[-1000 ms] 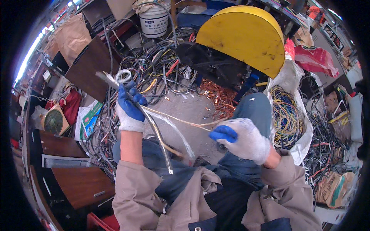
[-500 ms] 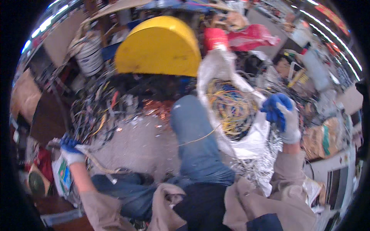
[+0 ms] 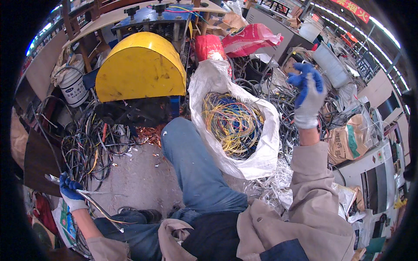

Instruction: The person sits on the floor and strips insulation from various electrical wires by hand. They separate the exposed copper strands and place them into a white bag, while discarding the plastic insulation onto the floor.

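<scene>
Gripping a stripped cable, left hand; right hand raised, empty, fingers loose.

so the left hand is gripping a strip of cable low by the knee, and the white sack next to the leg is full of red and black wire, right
Not quite. In the head view the white sack holds mostly yellow wire with some blue, not red and black. The rest stands: the left hand grips a strip of cable low by the knee.

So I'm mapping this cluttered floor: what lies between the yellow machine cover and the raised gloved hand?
In the head view, the white sack of coloured wires sits between the yellow cover and the right hand.
</scene>
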`<control>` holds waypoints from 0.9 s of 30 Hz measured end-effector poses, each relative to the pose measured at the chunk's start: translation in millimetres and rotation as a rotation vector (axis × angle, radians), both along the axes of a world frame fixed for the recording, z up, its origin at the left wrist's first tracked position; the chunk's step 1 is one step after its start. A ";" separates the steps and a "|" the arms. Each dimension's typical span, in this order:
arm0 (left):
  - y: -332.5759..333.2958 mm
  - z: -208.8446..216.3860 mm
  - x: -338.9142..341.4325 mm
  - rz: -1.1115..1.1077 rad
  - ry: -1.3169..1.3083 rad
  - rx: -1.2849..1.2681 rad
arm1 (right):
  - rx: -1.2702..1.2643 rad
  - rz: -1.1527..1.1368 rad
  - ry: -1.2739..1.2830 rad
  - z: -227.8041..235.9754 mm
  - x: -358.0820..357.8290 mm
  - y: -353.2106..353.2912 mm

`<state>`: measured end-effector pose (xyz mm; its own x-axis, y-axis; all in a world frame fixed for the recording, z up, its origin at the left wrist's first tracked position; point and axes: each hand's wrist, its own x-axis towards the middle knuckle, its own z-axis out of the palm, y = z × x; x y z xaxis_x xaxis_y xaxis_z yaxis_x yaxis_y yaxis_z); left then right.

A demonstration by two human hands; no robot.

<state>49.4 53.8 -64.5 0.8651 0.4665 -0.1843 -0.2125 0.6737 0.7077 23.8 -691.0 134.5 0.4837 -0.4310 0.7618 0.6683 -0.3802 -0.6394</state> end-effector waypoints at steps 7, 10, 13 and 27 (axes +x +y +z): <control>-51.5 34.1 -11.6 0.066 0.115 0.210 | -1.421 -0.102 1.380 -142.4 23.0 32.0; -46.4 38.6 -18.0 -0.139 -0.186 -0.161 | -1.309 -0.048 1.285 -144.0 20.2 85.7; -45.8 40.3 -14.8 -0.336 -0.293 -0.427 | -1.043 0.165 0.638 -117.1 21.8 167.8; -45.6 46.3 -32.8 0.325 0.010 -0.104 | -1.102 1.025 0.661 -119.3 -54.3 396.5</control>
<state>16.6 8.1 -18.3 0.6719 0.6960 -0.2531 -0.4216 0.6405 0.6419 -30.5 -294.4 15.3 0.5547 0.8317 0.0238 0.6502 -0.4154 -0.6362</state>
